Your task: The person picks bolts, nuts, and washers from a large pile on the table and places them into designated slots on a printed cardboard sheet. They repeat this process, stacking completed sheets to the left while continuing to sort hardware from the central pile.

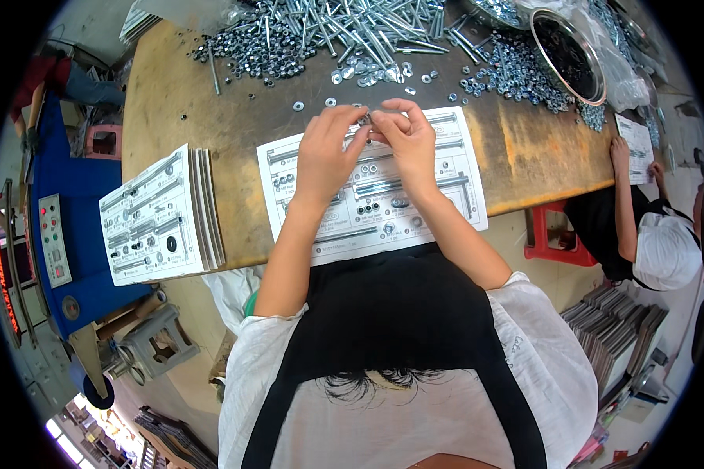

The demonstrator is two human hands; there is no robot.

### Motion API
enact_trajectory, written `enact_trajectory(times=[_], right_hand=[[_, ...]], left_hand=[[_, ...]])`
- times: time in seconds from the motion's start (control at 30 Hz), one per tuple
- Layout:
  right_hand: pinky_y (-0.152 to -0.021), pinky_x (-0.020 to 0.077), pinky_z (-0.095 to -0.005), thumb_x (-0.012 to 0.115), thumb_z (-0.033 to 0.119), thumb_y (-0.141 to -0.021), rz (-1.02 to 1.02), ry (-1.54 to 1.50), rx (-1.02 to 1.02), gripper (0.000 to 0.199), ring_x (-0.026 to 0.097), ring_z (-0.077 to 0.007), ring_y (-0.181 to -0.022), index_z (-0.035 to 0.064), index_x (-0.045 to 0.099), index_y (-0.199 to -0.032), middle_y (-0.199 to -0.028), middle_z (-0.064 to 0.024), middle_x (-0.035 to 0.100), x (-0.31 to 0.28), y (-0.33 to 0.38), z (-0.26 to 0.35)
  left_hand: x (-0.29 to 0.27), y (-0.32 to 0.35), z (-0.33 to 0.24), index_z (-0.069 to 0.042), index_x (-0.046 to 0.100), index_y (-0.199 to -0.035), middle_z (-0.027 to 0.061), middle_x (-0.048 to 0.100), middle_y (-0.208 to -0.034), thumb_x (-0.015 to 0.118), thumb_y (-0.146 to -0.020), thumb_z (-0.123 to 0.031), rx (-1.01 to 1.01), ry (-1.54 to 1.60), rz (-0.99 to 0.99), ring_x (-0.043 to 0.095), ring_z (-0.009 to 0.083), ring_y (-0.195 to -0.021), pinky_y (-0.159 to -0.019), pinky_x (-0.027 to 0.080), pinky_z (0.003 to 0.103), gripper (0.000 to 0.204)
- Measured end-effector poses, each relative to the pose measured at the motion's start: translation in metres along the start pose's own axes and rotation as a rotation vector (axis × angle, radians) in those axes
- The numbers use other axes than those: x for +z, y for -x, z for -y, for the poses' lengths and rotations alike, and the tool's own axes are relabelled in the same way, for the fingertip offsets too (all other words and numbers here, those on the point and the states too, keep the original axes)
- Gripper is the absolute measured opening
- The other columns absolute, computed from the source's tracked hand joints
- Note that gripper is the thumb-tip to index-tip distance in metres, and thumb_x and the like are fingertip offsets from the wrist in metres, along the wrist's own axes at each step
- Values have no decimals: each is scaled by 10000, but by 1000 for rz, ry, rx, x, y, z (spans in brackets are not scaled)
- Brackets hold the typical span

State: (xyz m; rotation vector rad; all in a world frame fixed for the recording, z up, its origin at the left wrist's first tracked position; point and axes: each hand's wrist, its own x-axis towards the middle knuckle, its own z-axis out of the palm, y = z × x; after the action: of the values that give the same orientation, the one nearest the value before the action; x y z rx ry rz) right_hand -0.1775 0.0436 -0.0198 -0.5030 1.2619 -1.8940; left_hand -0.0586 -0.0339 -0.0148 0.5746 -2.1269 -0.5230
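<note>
My left hand (325, 152) and my right hand (411, 152) meet above the far half of a printed card (438, 228). Their thumbs and index fingers are pinched together around a small metal piece (365, 119), mostly hidden by the fingertips, so its exact kind is unclear. The card lies at the table's near edge, with pictures of bolts, nuts and washers. Real-looking metal parts lie over some pictures, including several dark-ringed nuts (368, 209) and a long bolt (379, 187). Just beyond my fingers are loose flat washers (368, 72).
Piles of long bolts (368, 27), nuts (258, 56) and more nuts (516, 74) cover the table's far side. A metal bowl (536, 39) of black parts stands right. Stacked printed cards (160, 227) sit left. Another person (618, 227) works at the right end.
</note>
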Motion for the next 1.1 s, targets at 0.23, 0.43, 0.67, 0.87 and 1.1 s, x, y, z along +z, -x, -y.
enact_trajectory(times=[0.23,0.43,0.67,0.87,1.1], right_hand=[[-719,565,-219,739,83,-898,82,122,73,306,689,-113,-804,-8,541,-1113,-904,-103,720,-6,0,-2],[-732,588,-225,715,43,-906,133,154,138,286,703,-136,-822,-32,537,-1117,-928,-134,722,-6,-4,3],[-730,601,-216,690,12,-917,70,77,280,262,713,-153,-845,-54,574,-1142,-972,-160,724,-4,10,-2],[-713,579,-208,710,24,-904,129,102,316,291,706,-134,-791,-26,557,-1146,-933,-137,733,-11,9,-9],[-670,562,-229,724,22,-874,201,197,316,279,698,-137,-749,22,516,-1060,-847,-81,716,-14,8,-8]], left_hand=[[-20,10,-2,-45,691,-1102,92,669,-1031,745,-803,-58,-228,247,168,661,262,-897,-780,535,355,304],[-31,7,-1,-43,688,-1109,91,664,-1014,736,-805,-46,-167,177,209,663,264,-900,-774,538,356,308],[-24,28,-6,-64,682,-1121,66,654,-1037,746,-784,-52,59,-147,120,631,271,-881,-754,531,368,343],[-31,34,-4,-66,689,-1090,55,657,-1016,757,-776,-54,-4,-23,144,636,256,-864,-737,536,348,321],[-36,33,2,-58,714,-1107,66,670,-1007,745,-814,-36,-192,134,230,685,203,-862,-735,543,307,296]])
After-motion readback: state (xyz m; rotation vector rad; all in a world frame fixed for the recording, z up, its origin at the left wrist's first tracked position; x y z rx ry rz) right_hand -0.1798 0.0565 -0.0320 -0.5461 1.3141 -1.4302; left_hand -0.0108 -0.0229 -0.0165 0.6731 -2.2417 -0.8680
